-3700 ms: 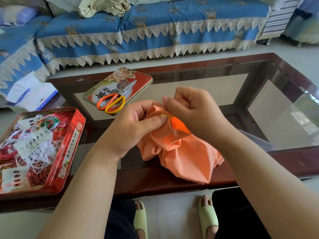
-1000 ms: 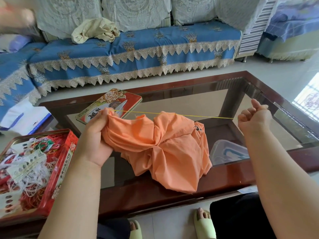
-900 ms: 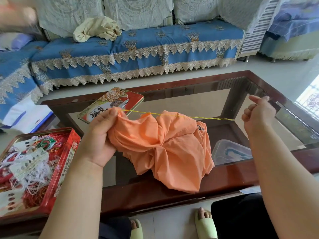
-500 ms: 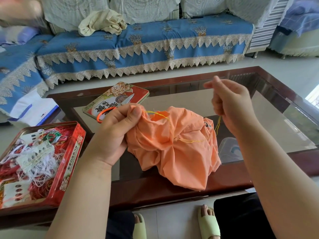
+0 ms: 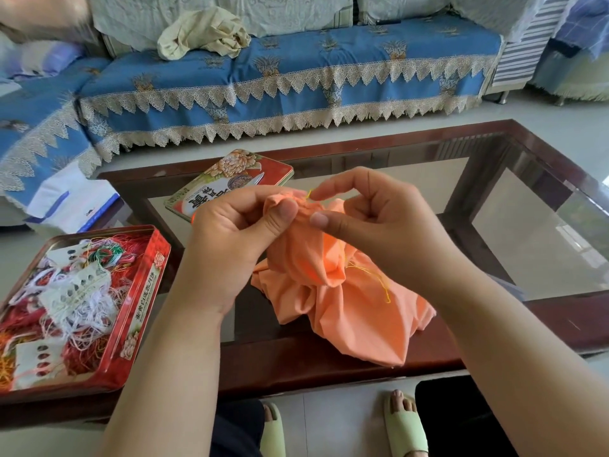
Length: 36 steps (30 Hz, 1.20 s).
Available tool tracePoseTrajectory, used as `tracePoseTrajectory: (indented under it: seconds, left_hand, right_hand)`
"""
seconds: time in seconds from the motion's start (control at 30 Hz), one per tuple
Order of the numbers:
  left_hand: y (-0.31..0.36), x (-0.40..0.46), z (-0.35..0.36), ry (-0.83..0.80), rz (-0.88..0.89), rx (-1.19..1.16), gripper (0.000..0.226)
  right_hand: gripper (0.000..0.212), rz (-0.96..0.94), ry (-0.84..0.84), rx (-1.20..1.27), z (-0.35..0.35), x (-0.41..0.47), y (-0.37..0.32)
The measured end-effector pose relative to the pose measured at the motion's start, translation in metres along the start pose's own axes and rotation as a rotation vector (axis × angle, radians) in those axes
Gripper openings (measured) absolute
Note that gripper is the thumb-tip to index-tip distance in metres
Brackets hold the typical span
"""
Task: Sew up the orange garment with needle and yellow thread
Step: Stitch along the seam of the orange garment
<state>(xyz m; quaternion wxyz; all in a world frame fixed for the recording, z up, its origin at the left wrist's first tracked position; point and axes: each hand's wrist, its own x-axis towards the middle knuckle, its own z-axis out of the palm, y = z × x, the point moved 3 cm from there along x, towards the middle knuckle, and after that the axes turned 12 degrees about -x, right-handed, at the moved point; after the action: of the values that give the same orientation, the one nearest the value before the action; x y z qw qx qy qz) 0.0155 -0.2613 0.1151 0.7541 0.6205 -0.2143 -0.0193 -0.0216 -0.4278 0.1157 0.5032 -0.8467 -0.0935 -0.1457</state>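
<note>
Orange garment (image 5: 336, 291), bunched and draped over the near edge of the glass-topped table (image 5: 543, 245), its upper fold raised between the two hands. Yellow thread (image 5: 372, 275) already runs through the cloth: a short length shows at the top of the fold, just at the right fingertips, and a slack loop trails over the fabric below the right wrist, so stitching is judged to be under way, with the seam not visibly closed and no knot or cut yet seen. The needle is too small to make out; it is presumably at the fold where the thread emerges. Left hand (image 5: 237, 239): fingers curled round the gathered fold, thumb pressed on top of the cloth, holding the work steady. Right hand (image 5: 379, 222): palm turned toward the left hand, forefinger arched over the fold, its tip beside the thread end, thumb extended along the cloth toward the left thumb; the two tips close narrowly on the fold, though whether they pinch needle, thread or only cloth cannot be told. Beyond the left hand, a red tin lid (image 5: 230, 183) lies on the table; outward of the left forearm stands an open red tin of tangled threads (image 5: 75, 301).
</note>
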Motion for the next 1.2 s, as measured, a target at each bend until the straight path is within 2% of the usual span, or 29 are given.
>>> tracePoseTrajectory:
  seconds: [0.13,0.23,0.37,0.5,0.63,0.7,0.8,1.0,1.2]
  left_hand:
    - [0.004,-0.002,0.001,-0.045,0.081,0.123,0.011]
    - [0.003,-0.003,0.000,-0.059,0.068,0.190,0.009]
    - [0.002,-0.005,-0.001,-0.117,0.018,0.246,0.014]
    - [-0.001,-0.007,0.000,-0.135,-0.024,0.261,0.023]
    - [0.003,-0.008,-0.002,-0.030,-0.006,0.278,0.021]
    - [0.006,-0.009,-0.004,0.023,0.004,0.259,0.016]
    - [0.004,-0.009,-0.005,0.053,-0.067,0.107,0.016]
    - [-0.001,-0.010,-0.007,-0.072,-0.112,0.006,0.015]
    - [-0.003,-0.011,-0.005,-0.152,-0.117,-0.055,0.014]
  right_hand:
    - [0.010,0.035,-0.042,-0.071,-0.001,0.004,0.007]
    - [0.010,0.057,-0.064,-0.063,-0.004,0.007,0.009]
    - [0.016,0.065,-0.191,-0.064,-0.001,0.007,0.012]
    - [0.020,0.042,-0.082,-0.098,-0.006,0.007,0.012]
    - [0.025,0.019,-0.025,-0.163,-0.014,0.005,0.007]
    - [0.023,0.001,-0.019,-0.182,-0.016,0.003,0.004]
    - [0.019,-0.026,-0.074,-0.146,-0.016,0.001,0.000]
    - [0.030,-0.036,-0.159,-0.170,-0.010,-0.001,-0.002]
    - [0.027,-0.035,-0.102,-0.089,-0.014,0.002,0.000]
